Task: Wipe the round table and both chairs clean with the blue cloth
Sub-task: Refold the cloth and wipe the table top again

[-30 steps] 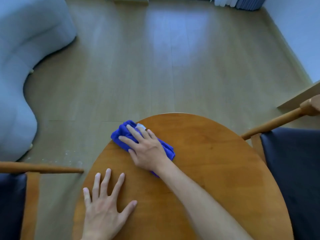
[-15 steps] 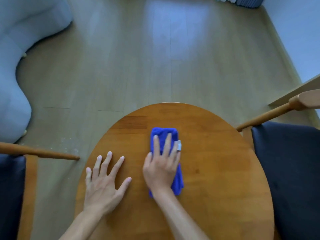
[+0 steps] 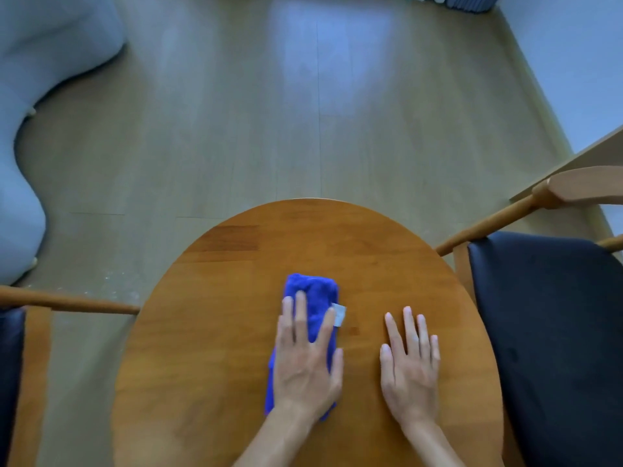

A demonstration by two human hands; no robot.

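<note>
my left hand (image 3: 305,365) lies flat, fingers straight, pressing the folded blue cloth (image 3: 312,291) onto the middle of the round counter (image 3: 236,332). my right hand (image 3: 409,362) rests spread and bare on the wood just right of it, holding nothing. risks: the cloth's near end is bunched under my palm, so a hard push could roll it up and skip patches. the far rim looks easy to miss. both chairs, left (image 3: 67,303) and right (image 3: 546,315), look untouched.

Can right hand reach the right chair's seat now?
Probably yes: right hand lies flat, empty, on the round table; chair seat sits beside the rim, nothing between. But the blue cloth is under left hand.
</note>
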